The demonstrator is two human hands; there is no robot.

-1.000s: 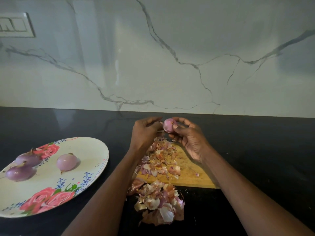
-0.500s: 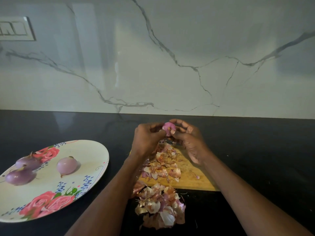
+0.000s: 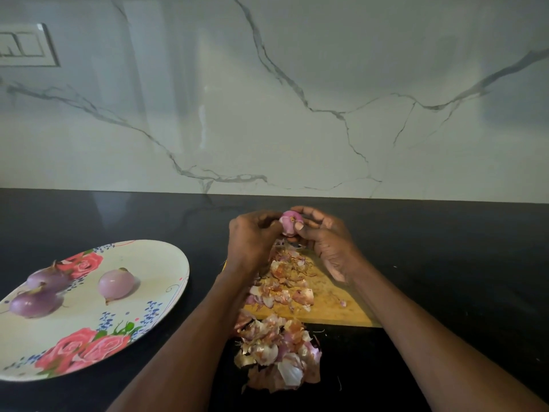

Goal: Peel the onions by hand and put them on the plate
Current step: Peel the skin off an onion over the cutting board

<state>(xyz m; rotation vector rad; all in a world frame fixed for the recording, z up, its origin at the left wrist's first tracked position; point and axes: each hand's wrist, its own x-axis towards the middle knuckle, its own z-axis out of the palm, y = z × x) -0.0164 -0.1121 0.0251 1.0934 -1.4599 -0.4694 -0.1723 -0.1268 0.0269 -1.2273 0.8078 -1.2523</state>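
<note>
Hands were busy above the wooden cutting board: my left hand and right hand both pinched the small pink onion. Three peeled purple onions lay on the flowered oval plate, on the black surface.

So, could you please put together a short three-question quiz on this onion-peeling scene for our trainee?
1. How many peeled onions lie on the floral plate?
2. True or false: the left hand and the right hand both hold the onion above the cutting board.
3. Where is the biggest pile of onion skins? A) on the plate B) on the black counter just in front of the board C) against the wall

Key: 1. three; 2. true; 3. B
</note>
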